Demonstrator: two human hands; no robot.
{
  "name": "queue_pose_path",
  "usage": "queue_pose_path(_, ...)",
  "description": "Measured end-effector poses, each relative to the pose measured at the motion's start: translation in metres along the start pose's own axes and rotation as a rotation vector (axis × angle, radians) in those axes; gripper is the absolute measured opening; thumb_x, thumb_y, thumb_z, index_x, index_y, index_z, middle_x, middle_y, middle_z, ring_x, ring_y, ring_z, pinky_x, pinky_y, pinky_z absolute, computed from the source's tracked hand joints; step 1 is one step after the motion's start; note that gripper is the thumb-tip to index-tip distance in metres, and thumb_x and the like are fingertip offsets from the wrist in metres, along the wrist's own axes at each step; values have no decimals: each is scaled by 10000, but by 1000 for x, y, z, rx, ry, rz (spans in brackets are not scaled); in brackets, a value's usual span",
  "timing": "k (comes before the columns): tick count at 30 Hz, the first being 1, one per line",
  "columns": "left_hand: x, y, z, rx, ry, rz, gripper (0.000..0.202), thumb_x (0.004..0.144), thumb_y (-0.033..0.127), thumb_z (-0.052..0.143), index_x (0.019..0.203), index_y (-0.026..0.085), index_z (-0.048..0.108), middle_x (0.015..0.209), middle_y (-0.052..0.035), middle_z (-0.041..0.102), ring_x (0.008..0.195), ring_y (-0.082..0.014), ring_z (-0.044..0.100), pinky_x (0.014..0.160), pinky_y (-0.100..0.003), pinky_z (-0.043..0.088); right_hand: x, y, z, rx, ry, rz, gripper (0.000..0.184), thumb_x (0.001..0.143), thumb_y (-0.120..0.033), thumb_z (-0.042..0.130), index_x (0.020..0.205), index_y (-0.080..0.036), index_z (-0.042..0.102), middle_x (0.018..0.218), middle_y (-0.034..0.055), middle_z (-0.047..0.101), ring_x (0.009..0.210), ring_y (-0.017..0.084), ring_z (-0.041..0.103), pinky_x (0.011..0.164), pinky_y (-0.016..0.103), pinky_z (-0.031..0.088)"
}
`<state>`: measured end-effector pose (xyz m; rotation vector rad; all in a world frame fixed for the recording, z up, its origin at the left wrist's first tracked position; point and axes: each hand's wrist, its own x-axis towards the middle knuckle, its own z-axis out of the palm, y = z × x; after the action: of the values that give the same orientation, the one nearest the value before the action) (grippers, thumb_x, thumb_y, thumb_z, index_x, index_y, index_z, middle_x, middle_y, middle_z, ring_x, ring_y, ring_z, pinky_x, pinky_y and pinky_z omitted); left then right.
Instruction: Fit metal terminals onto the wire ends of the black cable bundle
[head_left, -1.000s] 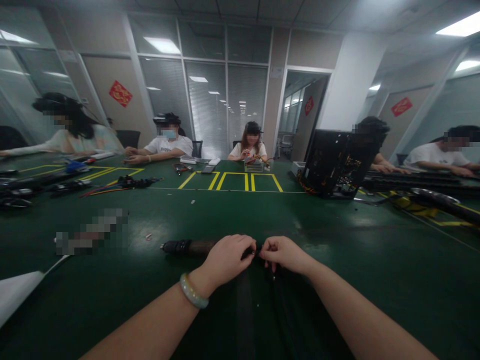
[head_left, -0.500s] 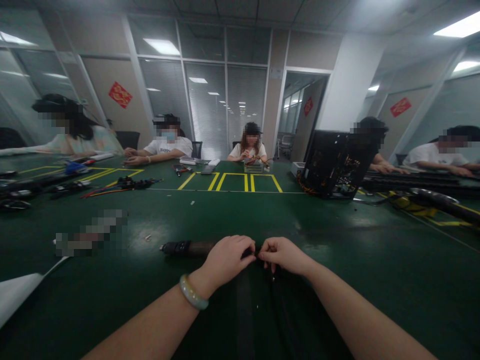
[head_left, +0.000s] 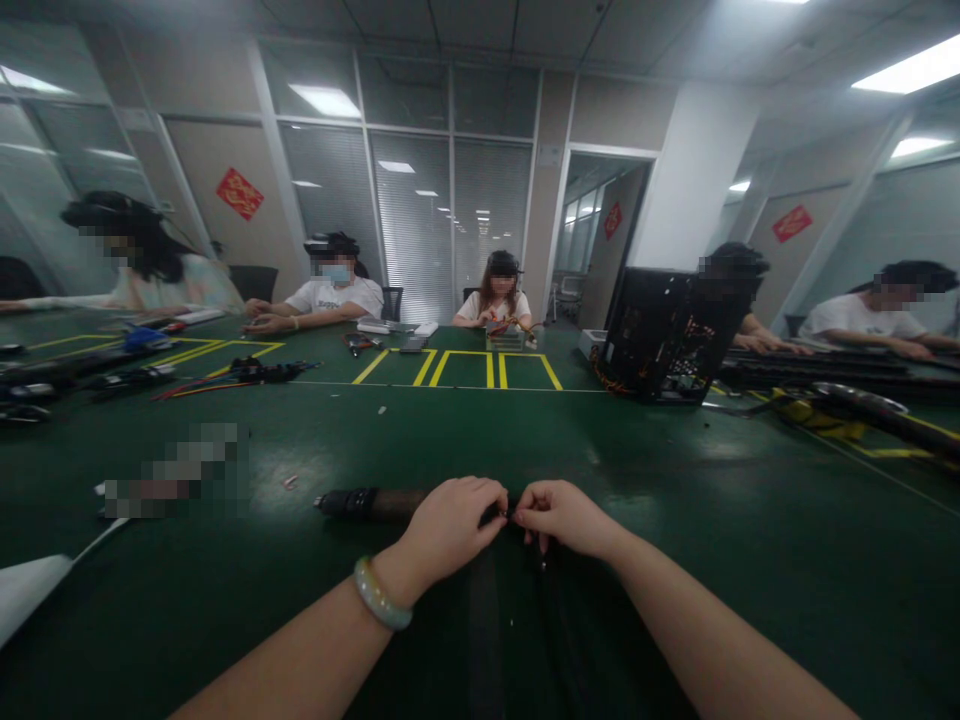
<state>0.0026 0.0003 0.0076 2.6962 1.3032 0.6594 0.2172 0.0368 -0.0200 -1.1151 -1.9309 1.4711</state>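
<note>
A dark tube-shaped tool (head_left: 386, 504), looking like an inline electric screwdriver, lies crosswise on the green table (head_left: 375, 620), its metal tip to the left. My left hand (head_left: 459, 515) is closed over its right part, thumb and fingertips curled at that end. Facing it, my right hand (head_left: 564, 515) has thumb and index finger pinched together at the same end, almost touching the left fingertips. What the pinch holds is too small and dark to make out. Below the right fingers shows a thin dark piece with a shiny tip (head_left: 543, 565).
White paper or sheet (head_left: 34, 590) and a blurred-out item (head_left: 176, 475) lie to the left. Beyond are wires (head_left: 247, 372) and a black computer case (head_left: 667, 335). Several co-workers sit around the table, one directly opposite (head_left: 495, 305). Yellow tape outlines mark the far side.
The view has shifted slightly. Both hands stay at the tool's right end, with only small finger movements; the tool lies as before.
</note>
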Motion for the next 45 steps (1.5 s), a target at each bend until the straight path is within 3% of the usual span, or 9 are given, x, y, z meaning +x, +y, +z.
queue_pose_path(7, 0, 0, 1, 12, 5, -4, 138, 881, 304, 583, 987, 215, 592, 984, -25, 637, 914, -200, 590, 811, -335, 447, -2, -7, 2, -6, 7, 4, 244, 809, -386, 661, 817, -150, 599, 657, -1, 670, 484, 102, 596, 448, 170, 417)
queue_pose_path(17, 1, -1, 1, 13, -7, 16, 80, 874, 242, 589, 951, 222, 599, 960, -13, 638, 910, -191, 587, 821, -319, 438, 1, 0, 1, 1, 12, 0, 253, 794, -395, 669, 809, -153, 596, 642, -6, 671, 469, 101, 592, 440, 170, 415)
queue_pose_path(23, 0, 0, 0, -16, 17, -15, 148, 855, 284, 614, 984, 218, 588, 970, -13, 631, 913, -199, 586, 835, -331, 438, 0, -4, 1, 8, 18, 9, 251, 788, -391, 672, 811, -152, 599, 643, -5, 671, 476, 103, 594, 443, 171, 417)
queue_pose_path(28, -1, 0, 2, -32, 9, -14, 68, 863, 230, 598, 931, 227, 595, 963, 0, 639, 904, -195, 581, 830, -332, 425, -1, -4, 3, 30, 6, 23, 249, 790, -387, 671, 811, -150, 596, 646, -3, 668, 461, 98, 581, 431, 168, 406)
queue_pose_path(38, -1, -1, 6, -49, 28, -37, 145, 802, 159, 611, 923, 236, 588, 959, 0, 646, 911, -201, 579, 829, -326, 426, 3, 2, 3, 21, 14, -1, 190, 808, -332, 641, 811, -149, 591, 632, 3, 672, 451, 104, 579, 409, 162, 404)
queue_pose_path(45, -1, -1, 6, -34, 5, -111, 149, 837, 271, 640, 964, 232, 571, 961, 5, 630, 923, -195, 579, 838, -318, 423, 4, 5, 3, 27, 21, 9, 170, 808, -312, 640, 812, -147, 598, 631, -1, 669, 461, 100, 582, 414, 155, 404)
